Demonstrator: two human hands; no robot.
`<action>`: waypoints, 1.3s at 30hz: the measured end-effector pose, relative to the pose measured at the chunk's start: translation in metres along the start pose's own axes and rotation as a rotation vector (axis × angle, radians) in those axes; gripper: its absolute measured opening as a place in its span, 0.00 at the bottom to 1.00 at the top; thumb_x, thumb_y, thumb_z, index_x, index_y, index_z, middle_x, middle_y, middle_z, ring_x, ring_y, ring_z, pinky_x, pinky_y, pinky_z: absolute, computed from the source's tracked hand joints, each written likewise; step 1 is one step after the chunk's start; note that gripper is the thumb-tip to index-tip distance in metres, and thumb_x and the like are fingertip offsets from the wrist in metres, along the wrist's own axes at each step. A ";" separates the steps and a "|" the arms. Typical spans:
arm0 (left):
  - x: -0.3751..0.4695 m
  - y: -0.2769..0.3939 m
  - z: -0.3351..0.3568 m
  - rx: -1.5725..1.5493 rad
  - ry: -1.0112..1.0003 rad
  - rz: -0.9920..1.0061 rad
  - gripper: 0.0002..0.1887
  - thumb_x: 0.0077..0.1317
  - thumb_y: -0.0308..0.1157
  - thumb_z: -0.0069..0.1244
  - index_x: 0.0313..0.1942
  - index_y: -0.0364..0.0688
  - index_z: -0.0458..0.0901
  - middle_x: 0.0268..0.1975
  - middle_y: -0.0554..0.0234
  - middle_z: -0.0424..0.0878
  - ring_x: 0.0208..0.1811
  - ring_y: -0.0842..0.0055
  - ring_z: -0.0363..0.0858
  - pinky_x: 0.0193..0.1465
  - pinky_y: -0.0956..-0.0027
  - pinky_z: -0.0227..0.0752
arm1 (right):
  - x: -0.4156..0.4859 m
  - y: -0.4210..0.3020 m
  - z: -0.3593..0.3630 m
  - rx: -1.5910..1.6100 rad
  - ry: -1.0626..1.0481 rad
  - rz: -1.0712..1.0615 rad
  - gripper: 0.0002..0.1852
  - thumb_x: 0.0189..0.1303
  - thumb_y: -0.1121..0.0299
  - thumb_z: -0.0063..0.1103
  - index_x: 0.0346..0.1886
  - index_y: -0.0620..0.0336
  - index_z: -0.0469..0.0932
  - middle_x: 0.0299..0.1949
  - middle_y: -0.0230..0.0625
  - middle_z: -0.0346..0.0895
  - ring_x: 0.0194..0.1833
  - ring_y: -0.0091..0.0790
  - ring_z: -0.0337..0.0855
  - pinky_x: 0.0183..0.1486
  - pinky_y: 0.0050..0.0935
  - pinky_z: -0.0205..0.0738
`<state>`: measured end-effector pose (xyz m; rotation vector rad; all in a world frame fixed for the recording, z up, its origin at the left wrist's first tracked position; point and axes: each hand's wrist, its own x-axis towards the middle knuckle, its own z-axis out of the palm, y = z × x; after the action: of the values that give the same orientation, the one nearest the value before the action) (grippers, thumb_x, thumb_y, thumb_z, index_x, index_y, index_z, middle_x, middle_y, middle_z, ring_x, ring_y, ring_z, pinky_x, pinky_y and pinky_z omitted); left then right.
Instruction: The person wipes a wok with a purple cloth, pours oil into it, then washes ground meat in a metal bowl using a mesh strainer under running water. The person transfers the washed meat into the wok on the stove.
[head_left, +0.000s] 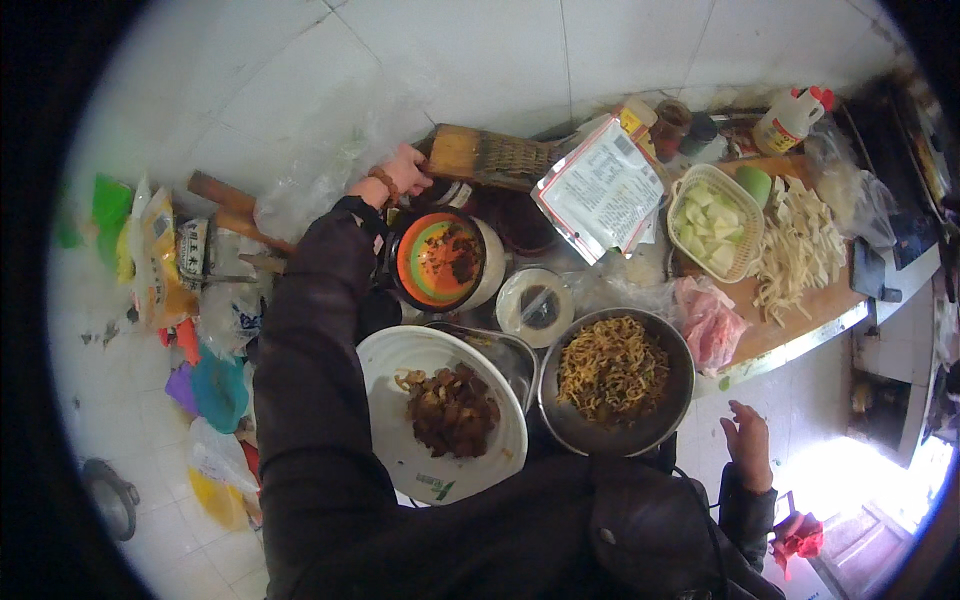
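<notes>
My left hand (405, 172) reaches to the back of the counter, at the left end of a wooden board with a ridged woven-looking part (487, 156). Its fingers are partly curled and I cannot tell whether they grip anything. Just below it stands a pot (491, 262) with an orange and green bowl (442, 251) with dark bits in it. My right hand (750, 444) hangs in the air off the counter's front edge, fingers apart and holding nothing. Before me are a white tub with brown chunks (379, 397) and a metal bowl (551, 431) of noodles (611, 367).
To the right, a cutting board (810, 300) bears flat cut noodles (802, 240) and a basket (679, 232) of sliced pale-green vegetable. A printed pouch (600, 187), a pink plastic bag (709, 322) and a white jug (787, 124) stand about. Several bags (161, 262) crowd the left.
</notes>
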<state>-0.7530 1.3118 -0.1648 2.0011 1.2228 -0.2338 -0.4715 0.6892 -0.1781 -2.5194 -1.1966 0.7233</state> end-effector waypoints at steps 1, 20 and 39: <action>-0.009 0.002 -0.006 -0.101 0.021 0.015 0.08 0.54 0.25 0.54 0.31 0.28 0.77 0.28 0.54 0.80 0.24 0.74 0.80 0.27 0.73 0.74 | 0.002 -0.001 0.000 -0.004 -0.011 -0.008 0.17 0.49 0.72 0.59 0.45 0.63 0.73 0.34 0.48 0.75 0.38 0.51 0.75 0.39 0.41 0.69; 0.029 -0.030 0.026 0.616 0.309 -0.041 0.17 0.47 0.27 0.58 0.38 0.29 0.76 0.31 0.44 0.79 0.34 0.59 0.79 0.35 0.61 0.72 | -0.004 0.000 -0.001 0.006 -0.003 -0.003 0.16 0.49 0.72 0.58 0.44 0.64 0.73 0.34 0.48 0.75 0.38 0.50 0.75 0.40 0.41 0.69; 0.037 -0.042 0.043 0.317 0.316 0.011 0.22 0.51 0.22 0.48 0.49 0.31 0.67 0.44 0.40 0.75 0.48 0.54 0.72 0.50 0.62 0.65 | -0.008 0.000 0.006 0.001 -0.014 0.027 0.17 0.50 0.71 0.58 0.45 0.62 0.73 0.35 0.49 0.75 0.38 0.52 0.75 0.39 0.42 0.70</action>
<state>-0.7583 1.3178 -0.2353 2.3863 1.4411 -0.1120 -0.4796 0.6830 -0.1807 -2.5381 -1.1683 0.7492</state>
